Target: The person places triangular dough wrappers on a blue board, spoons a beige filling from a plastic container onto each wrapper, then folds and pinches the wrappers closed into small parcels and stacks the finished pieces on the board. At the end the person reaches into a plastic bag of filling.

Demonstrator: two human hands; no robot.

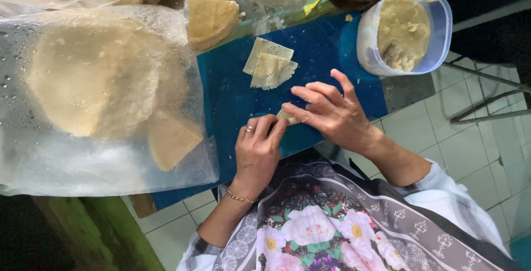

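My left hand [258,148] and my right hand [331,110] meet over a blue mat [232,99] and pinch a small folded piece of pale dough wrapper [286,116] between their fingertips. The left hand wears a ring and a thin bracelet. Two cut wrapper pieces [269,65] lie overlapped on the mat just beyond the hands. A clear plastic tub of beige filling [404,30] stands at the mat's far right corner, a hand's width from my right hand.
A large clear plastic bag holding round wrapper sheets [94,83] covers the left of the table. A wedge-shaped stack of wrappers [210,22] lies at the mat's far edge. White tiled floor [475,143] and a metal chair leg show on the right.
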